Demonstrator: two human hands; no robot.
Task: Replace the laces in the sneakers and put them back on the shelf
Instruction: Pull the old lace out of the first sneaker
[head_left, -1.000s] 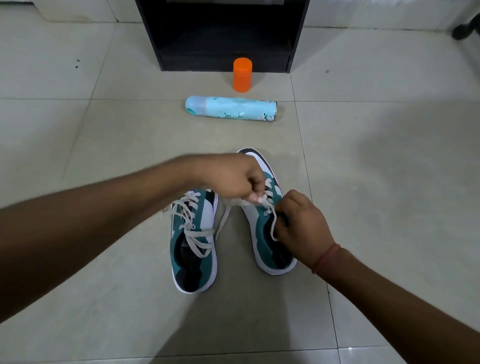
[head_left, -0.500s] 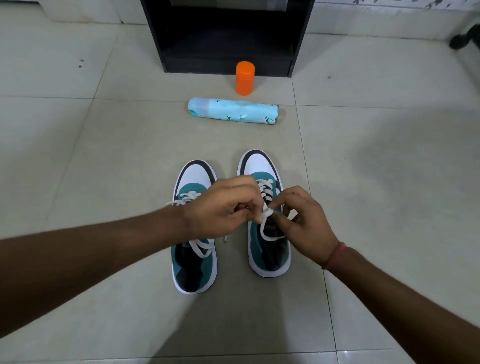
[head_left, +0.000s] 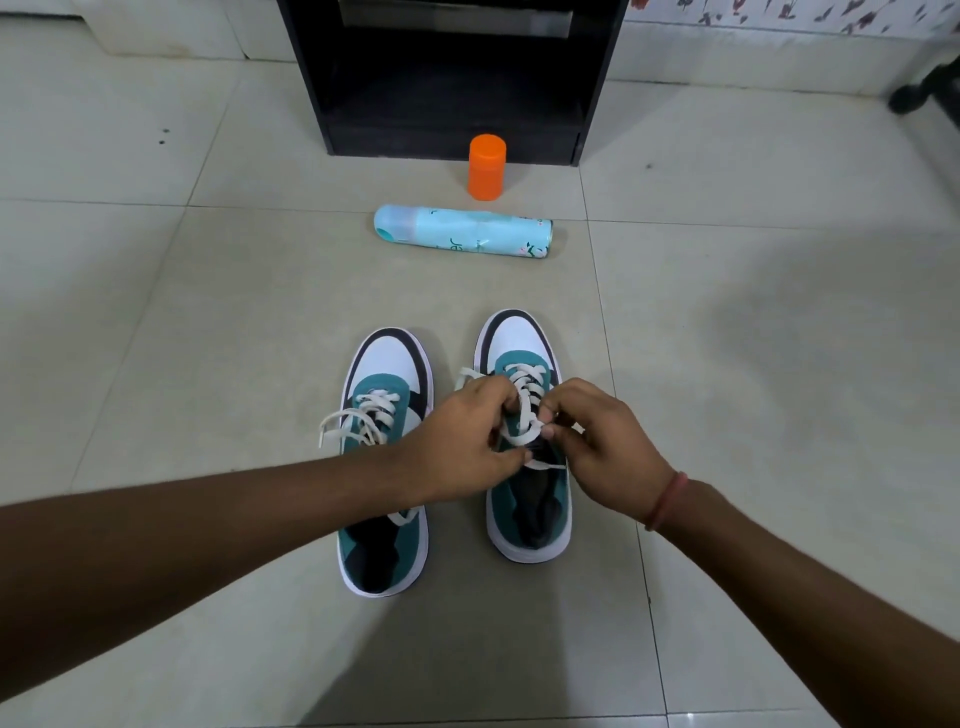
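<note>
Pinched by both hands (head_left: 540, 441) — flat white lace (head_left: 524, 415), teal sneaker (head_left: 530, 514).

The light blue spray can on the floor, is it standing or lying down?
Lying down. The light blue spray can rests on its side on the tiles.

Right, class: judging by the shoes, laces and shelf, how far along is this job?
Done: both sneakers carry white laces; the left sneaker lies laced, ends loose. In hand: the left hand and right hand pinch the lace of the right sneaker. Left: finish it, then put both on the black shelf.
</note>
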